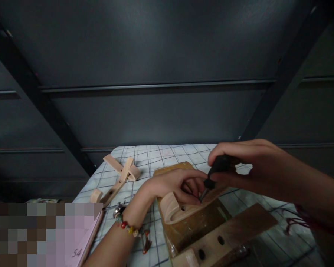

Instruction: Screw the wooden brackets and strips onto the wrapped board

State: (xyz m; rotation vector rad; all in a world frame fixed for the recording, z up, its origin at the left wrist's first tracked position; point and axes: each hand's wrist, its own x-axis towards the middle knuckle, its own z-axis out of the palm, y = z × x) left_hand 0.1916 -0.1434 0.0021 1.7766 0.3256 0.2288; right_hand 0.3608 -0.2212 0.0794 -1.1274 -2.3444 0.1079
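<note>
A screwdriver (pixel 220 164) with a black handle is gripped by my right hand (pixel 249 161), closed around it from above. Its metal shaft slants down to a pale wooden piece with a curled, hook-like end (pixel 169 212). My left hand (pixel 174 181) is closed on this piece, fingers curled and fingertips beside the screwdriver's tip. Whether a screw sits under the tip is too small to tell. A dark hole shows near the curl. The piece rests on a brown, plastic-wrapped block (pixel 192 231).
Nearest me lies another wooden piece (pixel 235 226) with two dark holes. More curled wooden pieces (pixel 119 181) lie crossed at the left. A pink sheet marked 54 (pixel 85 241) is at lower left. A checked cloth (pixel 156 154) covers the table, against a dark panelled wall (pixel 156 115).
</note>
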